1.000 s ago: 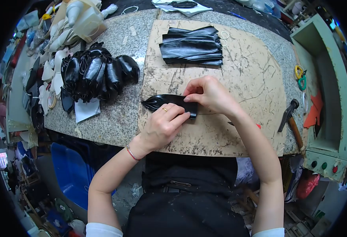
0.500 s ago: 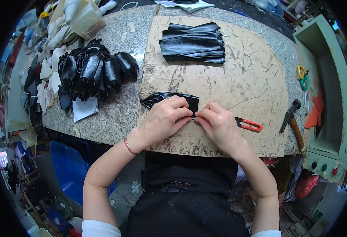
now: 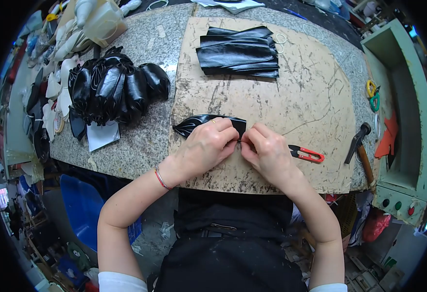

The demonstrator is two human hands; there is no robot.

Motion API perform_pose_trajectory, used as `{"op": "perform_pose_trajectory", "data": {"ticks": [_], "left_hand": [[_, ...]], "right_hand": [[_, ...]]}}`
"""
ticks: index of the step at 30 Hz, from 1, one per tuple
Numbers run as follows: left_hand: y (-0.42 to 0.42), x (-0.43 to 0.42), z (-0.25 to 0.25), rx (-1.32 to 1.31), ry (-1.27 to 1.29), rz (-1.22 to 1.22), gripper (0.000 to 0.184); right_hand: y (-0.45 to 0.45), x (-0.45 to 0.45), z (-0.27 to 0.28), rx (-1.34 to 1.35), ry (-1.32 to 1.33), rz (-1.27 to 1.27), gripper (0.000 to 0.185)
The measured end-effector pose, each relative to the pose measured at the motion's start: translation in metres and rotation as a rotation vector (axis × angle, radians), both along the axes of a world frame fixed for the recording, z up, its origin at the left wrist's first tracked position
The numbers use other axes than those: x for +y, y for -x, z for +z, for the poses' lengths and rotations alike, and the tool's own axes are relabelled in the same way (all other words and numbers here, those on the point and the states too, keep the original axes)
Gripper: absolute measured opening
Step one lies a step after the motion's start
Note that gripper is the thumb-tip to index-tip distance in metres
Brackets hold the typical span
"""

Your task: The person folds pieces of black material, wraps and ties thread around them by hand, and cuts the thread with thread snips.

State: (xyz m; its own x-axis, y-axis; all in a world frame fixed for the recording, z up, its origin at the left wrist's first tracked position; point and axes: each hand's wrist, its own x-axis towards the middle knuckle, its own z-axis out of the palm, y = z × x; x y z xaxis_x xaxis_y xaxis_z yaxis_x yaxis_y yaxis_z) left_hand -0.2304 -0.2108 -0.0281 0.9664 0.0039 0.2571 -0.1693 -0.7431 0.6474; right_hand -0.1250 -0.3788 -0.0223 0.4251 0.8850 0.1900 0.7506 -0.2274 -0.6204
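A glossy black leather-like piece (image 3: pixel 192 122) lies on the board, its left end gathered into pleats and its right end flat and square. My left hand (image 3: pixel 209 144) rests over its lower edge, thumb and fingers pinched at the lower right corner. Facing it, my right hand (image 3: pixel 270 152) is closed in a pinch at the same corner, the fingertips of both hands almost touching. Fingers cover what lies between the tips, so any thread or fine detail there is hidden. Just right of my right hand lie red-handled thread snips (image 3: pixel 310 155).
Flat black strips (image 3: pixel 237 52) are stacked on the worn board (image 3: pixel 315 92). Gathered black pieces (image 3: pixel 111 87) are heaped at left. A hammer (image 3: pixel 362 151), yellow-and-green scissors (image 3: pixel 373 95) and a pale green metal box (image 3: pixel 408 121) stand at right. A blue chair (image 3: pixel 79 204) is below.
Both hands stay at the piece's corner. My right fingers have curled in more tightly, and my left fingers have shifted slightly. The view has moved a little.
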Motion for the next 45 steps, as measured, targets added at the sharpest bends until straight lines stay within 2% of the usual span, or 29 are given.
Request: {"op": "perform_pose_trajectory", "data": {"ticks": [2, 5, 11, 14, 17, 23, 29, 32, 35, 41, 45], "left_hand": [[0.0, -0.003, 0.002, 0.022, 0.062, 0.076, 0.015], [-0.002, -0.002, 0.002, 0.051, 0.068, 0.068, 0.015], [-0.009, 0.001, 0.003, -0.055, 0.016, 0.016, 0.014], [-0.01, 0.0, 0.002, -0.062, -0.009, 0.029, 0.013], [-0.011, -0.006, -0.001, -0.055, 0.003, 0.14, 0.011], [-0.018, 0.003, 0.002, 0.069, 0.118, 0.132, 0.009], [-0.026, 0.007, 0.003, 0.023, 0.03, 0.072, 0.014], [-0.027, 0.005, 0.002, 0.041, 0.01, 0.103, 0.014], [-0.028, 0.002, -0.003, 0.024, 0.108, 0.208, 0.014], [-0.033, 0.011, 0.0, 0.1, 0.167, 0.138, 0.013], [-0.036, 0.015, 0.001, 0.099, 0.184, 0.091, 0.012]], "right_hand": [[0.003, 0.002, -0.004, -0.022, -0.009, -0.032, 0.008], [0.003, 0.002, -0.002, 0.017, 0.002, -0.052, 0.008], [-0.011, 0.005, 0.001, 0.153, 0.011, -0.048, 0.008], [-0.013, 0.007, -0.001, 0.148, 0.001, -0.034, 0.008], [-0.008, 0.01, -0.006, 0.087, 0.009, -0.092, 0.009], [-0.009, 0.011, -0.004, 0.128, -0.016, -0.159, 0.01], [-0.022, 0.016, 0.001, 0.218, -0.013, -0.114, 0.01], [-0.024, 0.02, 0.002, 0.235, 0.016, -0.125, 0.009], [-0.022, 0.022, -0.005, 0.166, 0.022, -0.156, 0.01], [-0.03, 0.024, 0.011, 0.225, 0.057, -0.177, 0.012], [-0.045, 0.023, 0.01, 0.166, 0.093, -0.045, 0.011]]}}
